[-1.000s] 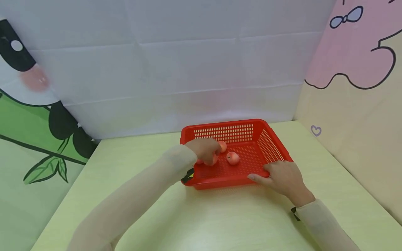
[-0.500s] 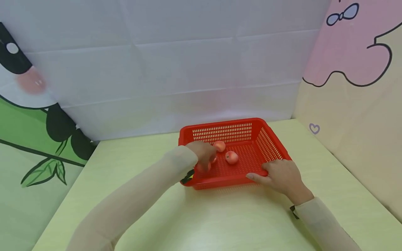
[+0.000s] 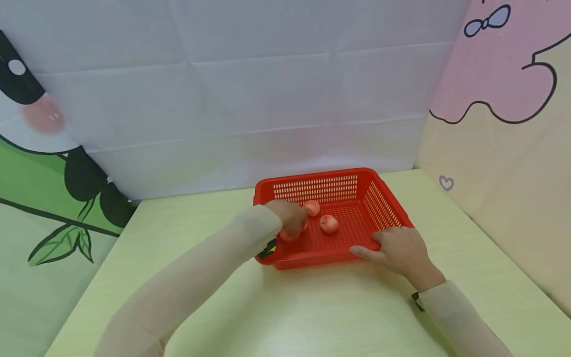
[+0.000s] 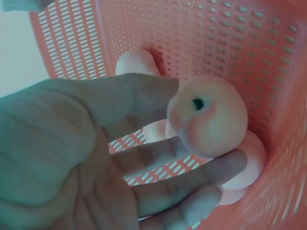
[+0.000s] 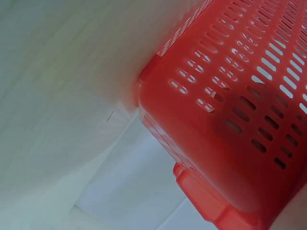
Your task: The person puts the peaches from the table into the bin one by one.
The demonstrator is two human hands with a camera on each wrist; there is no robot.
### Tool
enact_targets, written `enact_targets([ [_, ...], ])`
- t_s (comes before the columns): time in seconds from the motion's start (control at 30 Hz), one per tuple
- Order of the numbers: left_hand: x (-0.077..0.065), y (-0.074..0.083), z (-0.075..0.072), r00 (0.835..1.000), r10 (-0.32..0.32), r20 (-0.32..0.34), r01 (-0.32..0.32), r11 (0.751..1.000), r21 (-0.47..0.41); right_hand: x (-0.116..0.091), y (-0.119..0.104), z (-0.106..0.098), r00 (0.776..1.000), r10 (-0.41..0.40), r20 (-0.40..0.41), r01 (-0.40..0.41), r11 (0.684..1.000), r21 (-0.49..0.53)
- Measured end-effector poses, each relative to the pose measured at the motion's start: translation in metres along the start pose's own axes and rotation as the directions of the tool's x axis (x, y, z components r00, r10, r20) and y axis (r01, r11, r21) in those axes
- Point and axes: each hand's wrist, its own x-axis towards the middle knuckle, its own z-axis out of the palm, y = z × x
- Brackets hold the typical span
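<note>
A red plastic basket (image 3: 312, 259) with slotted walls stands on the table with several pink-orange peaches inside. My left hand (image 3: 289, 216) reaches into its left side. In the left wrist view, the thumb and fingers of that hand pinch a peach (image 4: 208, 117) with a dark stem hollow. More peaches lie behind and below it, partly hidden by the fingers. Two others, a far peach (image 3: 312, 208) and a nearer peach (image 3: 328, 224), lie to the right of the left hand. My right hand (image 3: 403, 253) grips the basket's rim at the front right corner, thumb along the front edge.
The pale yellow-green table (image 3: 214, 297) extends around the basket. A white cloth wall (image 3: 250, 99) rises close behind it. Printed cartoon panels border the table on the left and right.
My left hand has shifted a little left inside the basket, along with the peach under it. The far peach is now less covered. The right hand keeps its grip on the rim.
</note>
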Motion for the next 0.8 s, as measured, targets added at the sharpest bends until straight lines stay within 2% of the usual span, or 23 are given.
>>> enact_targets([
  [0.07,-0.003,0.003,-0.001,0.999,-0.037,0.012,0.037,0.999,-0.024,0.0,0.0,0.0,1.0,0.001,0.001,-0.001,1.0,0.0],
  [0.17,-0.008,0.006,-0.002,0.995,-0.099,0.023,0.101,0.989,-0.112,0.0,-0.001,0.0,1.0,0.0,0.001,0.0,1.0,-0.002],
  [0.33,-0.017,0.009,-0.002,0.975,-0.223,0.009,0.215,0.923,-0.319,0.0,-0.001,0.0,1.0,-0.005,-0.004,0.005,1.0,0.0],
  [0.37,-0.019,0.01,-0.001,0.97,-0.242,0.006,0.229,0.91,-0.346,0.001,-0.001,0.0,1.0,-0.005,-0.004,0.005,1.0,0.002],
  [0.47,-0.021,0.011,0.0,0.963,-0.27,-0.002,0.25,0.895,-0.369,0.001,-0.001,-0.001,1.0,-0.001,0.0,0.001,1.0,0.006],
  [0.67,-0.016,0.012,0.0,0.962,-0.274,-0.011,0.255,0.908,-0.334,0.0,0.0,0.001,1.0,-0.011,-0.008,0.011,1.0,0.004],
  [0.77,-0.016,0.011,0.0,0.969,-0.248,0.002,0.239,0.93,-0.28,0.0,0.001,0.002,1.0,-0.019,-0.011,0.019,1.0,0.004],
  [0.8,-0.017,0.011,0.0,0.969,-0.248,0.006,0.239,0.929,-0.283,0.0,0.001,0.002,1.0,-0.02,-0.01,0.02,1.0,0.004],
])
